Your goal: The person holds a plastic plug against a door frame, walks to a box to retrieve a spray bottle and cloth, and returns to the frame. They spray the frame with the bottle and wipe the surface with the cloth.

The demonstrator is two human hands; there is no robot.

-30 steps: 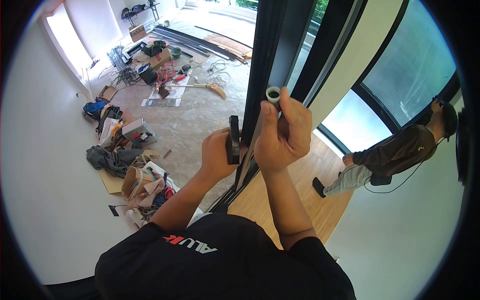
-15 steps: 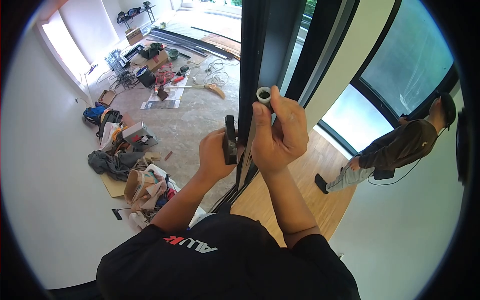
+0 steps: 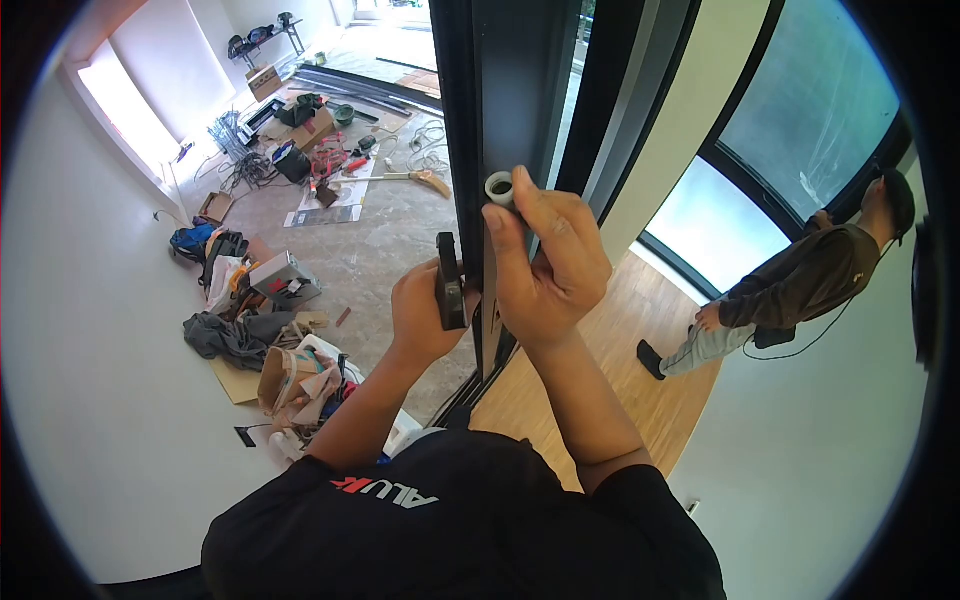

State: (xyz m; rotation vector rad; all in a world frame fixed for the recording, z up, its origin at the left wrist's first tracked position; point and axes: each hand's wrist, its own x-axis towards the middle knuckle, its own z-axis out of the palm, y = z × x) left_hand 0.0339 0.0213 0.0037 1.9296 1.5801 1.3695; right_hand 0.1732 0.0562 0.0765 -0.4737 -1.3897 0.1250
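Observation:
Between the thumb and fingers of my right hand [image 3: 552, 255] is a small white ring-shaped piece [image 3: 499, 188], its round opening facing me. It is held up in front of a dark upright frame [image 3: 510, 120]. My left hand [image 3: 425, 310] is closed around a flat black piece [image 3: 451, 282], which stands upright beside the frame's edge, lower and to the left of the ring. The fingertips of my left hand are partly hidden behind the black piece.
At the right, another person [image 3: 800, 285] in a dark jacket and cap stands by a large window [image 3: 800, 110]. Bags, cardboard and a grey cloth [image 3: 235, 338] lie on the floor at the left. Tools, cables and a broom [image 3: 430, 182] lie farther back.
The view has shifted, so the frame appears farther left. Both hands keep their holds, with the white ring slightly farther left in view.

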